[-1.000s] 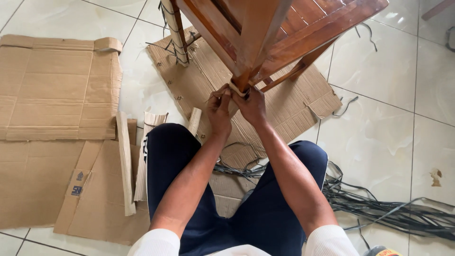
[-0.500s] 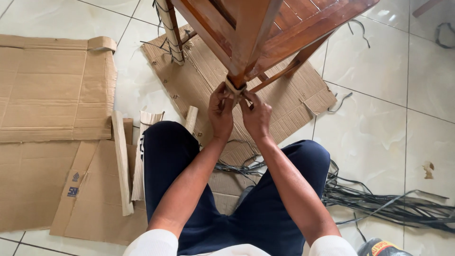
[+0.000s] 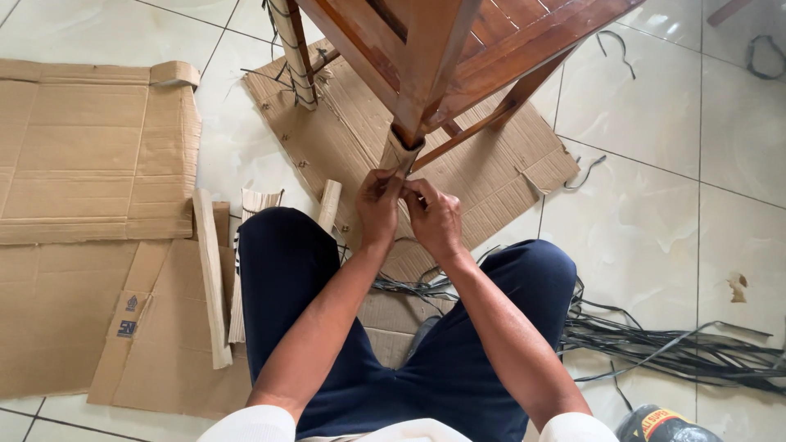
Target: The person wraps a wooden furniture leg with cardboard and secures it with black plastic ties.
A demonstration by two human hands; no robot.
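Both hands, left hand (image 3: 378,206) and right hand (image 3: 434,219), pinched shut on the cardboard wrap (image 3: 399,155) directly below the upright chair leg (image 3: 426,74).

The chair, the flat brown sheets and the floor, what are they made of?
The chair looks like wood, reddish-brown and glossy, with visible grain, likely varnished. The sheets look like cardboard: matte tan, creased, with ridged edges. The floor seems to be glazed tile, pale and shiny with grout lines.
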